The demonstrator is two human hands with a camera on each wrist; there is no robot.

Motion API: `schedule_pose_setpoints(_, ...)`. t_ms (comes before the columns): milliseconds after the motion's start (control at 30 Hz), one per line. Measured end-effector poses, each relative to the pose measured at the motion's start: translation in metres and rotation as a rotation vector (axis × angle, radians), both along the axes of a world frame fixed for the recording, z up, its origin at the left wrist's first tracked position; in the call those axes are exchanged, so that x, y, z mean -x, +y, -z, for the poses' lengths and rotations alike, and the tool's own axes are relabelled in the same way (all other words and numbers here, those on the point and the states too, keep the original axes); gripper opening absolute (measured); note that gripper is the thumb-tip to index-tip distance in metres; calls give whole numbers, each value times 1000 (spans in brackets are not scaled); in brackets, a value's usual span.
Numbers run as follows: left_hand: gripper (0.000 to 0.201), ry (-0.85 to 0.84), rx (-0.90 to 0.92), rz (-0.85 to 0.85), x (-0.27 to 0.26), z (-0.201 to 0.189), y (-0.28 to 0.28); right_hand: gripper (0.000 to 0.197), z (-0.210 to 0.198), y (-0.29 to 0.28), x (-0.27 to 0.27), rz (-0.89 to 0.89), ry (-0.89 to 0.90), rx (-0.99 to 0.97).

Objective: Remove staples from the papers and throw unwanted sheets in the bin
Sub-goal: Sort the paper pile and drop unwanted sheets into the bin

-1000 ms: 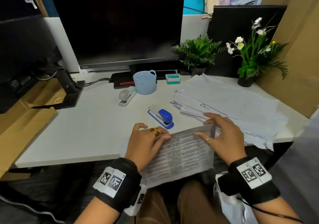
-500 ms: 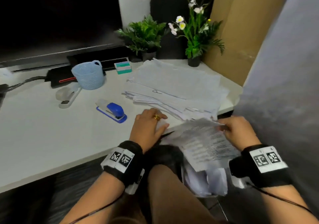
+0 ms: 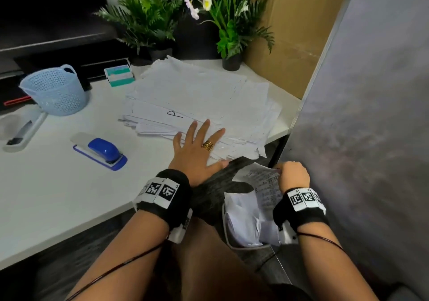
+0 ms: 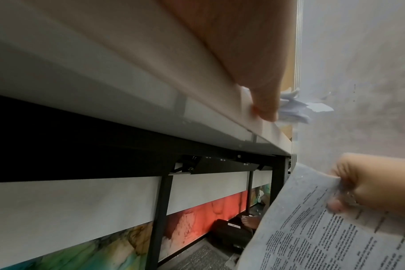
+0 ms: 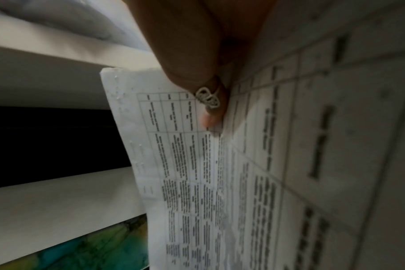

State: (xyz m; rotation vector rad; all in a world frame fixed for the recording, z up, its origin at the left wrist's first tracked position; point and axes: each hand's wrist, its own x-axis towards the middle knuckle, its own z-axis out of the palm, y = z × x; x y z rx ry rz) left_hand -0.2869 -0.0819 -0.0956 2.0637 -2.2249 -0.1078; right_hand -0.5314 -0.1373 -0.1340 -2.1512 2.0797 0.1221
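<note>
My right hand (image 3: 291,173) hangs below the desk's front right corner and pinches a printed sheet (image 3: 262,182) by its top edge. The sheet dangles over a bin (image 3: 228,240) that holds crumpled white paper. The right wrist view shows the ringed finger (image 5: 208,102) and thumb clamped on that sheet (image 5: 185,173). My left hand (image 3: 197,147) lies flat, fingers spread, on the near edge of the big paper stack (image 3: 202,96) on the white desk (image 3: 69,196). Its thumb (image 4: 264,102) presses on the desk edge in the left wrist view.
A blue stapler (image 3: 102,150) sits left of my left hand. Further left are a white stapler (image 3: 21,131), a light-blue basket (image 3: 54,90) and a small staples box (image 3: 119,75). Two potted plants (image 3: 229,22) stand behind the stack. A grey partition (image 3: 371,115) walls the right side.
My left hand let go of the printed sheet and moved onto the paper stack. My right hand carried the sheet off the desk, right and down, over the bin.
</note>
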Motion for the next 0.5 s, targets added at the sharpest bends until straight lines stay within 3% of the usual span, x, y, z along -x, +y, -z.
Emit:
schedule_pose_setpoints(133,76,-17,25,-3,1,4,-2,32,33,-11,6,170,-31,-50)
schedule_pose_setpoints(233,77,-21,21,-6,1,5,-2,32,61,-13,1,196,-44,-142)
schedule_pose_setpoints(400,77,-22,52,-7,1,7,-3,34,102,-17,-11,180,-93,-285)
schedule_pose_setpoints(500,77,-35,62,-5,1,7,-3,35,146,-18,-9,49,-135,-387)
